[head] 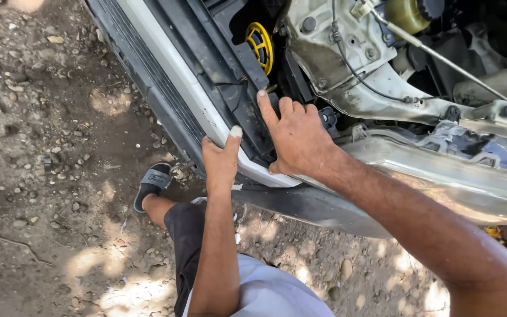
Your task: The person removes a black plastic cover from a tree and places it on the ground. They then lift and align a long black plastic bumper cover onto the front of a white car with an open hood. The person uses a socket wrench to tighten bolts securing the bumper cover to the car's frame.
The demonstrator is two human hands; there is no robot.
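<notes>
I look down at the front of a car with its bonnet raised. My left hand (220, 158) grips the lower edge of the pale grille strip (171, 70), thumb up on its face. My right hand (293, 136) lies flat on the black plastic panel (247, 111) behind that strip, fingers spread and pressed against it, forefinger pointing up toward the yellow round horn (260, 46). Neither hand carries a tool.
A clear headlight housing (441, 170) runs along the right under my forearm. Behind it are white engine-bay metal (347, 58), a thin prop rod (441, 58) and a yellowish fluid reservoir (406, 14). Stony dirt ground (48, 147) lies left, with my sandalled foot (152, 185).
</notes>
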